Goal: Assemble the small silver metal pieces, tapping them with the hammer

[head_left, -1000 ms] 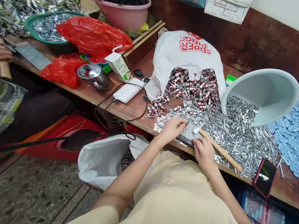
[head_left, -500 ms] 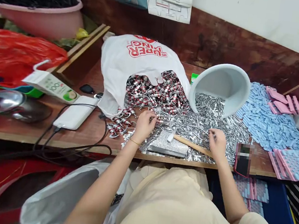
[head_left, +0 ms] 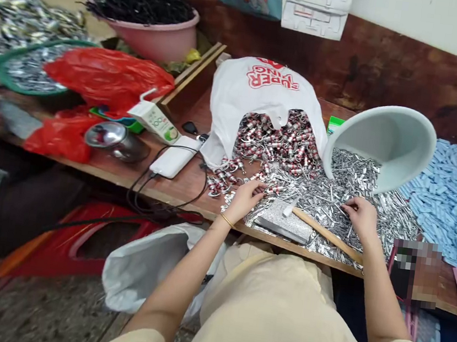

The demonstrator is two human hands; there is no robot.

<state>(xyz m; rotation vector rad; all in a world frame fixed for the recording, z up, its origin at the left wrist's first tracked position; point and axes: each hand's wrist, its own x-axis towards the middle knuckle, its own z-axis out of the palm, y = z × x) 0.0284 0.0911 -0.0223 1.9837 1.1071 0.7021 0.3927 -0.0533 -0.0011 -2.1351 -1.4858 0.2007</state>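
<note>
1. Picking from this clutter should go best with a light fingertip pinch. The left hand (head_left: 243,200) curls its thumb and fingers close together just beside a red-and-silver, barrel-shaped metal part (head_left: 275,189); I cannot tell whether it grips that part.
2. The right hand (head_left: 362,216), well apart from the left, draws its fingertips together at the heap of loose, slim silver metal pieces (head_left: 313,192); anything pinched there is too small to make out.
3. Take one piece by its end, so its neighbours are less likely to snag.
4. Mind the wooden-handled hammer (head_left: 325,233): its whitish head rests on the flat grey slab (head_left: 273,215) between the hands, its handle ending near the right wrist. A low sweep could knock it.
5. Work behind the slab, since pieces near the front edge could drop off.
</note>
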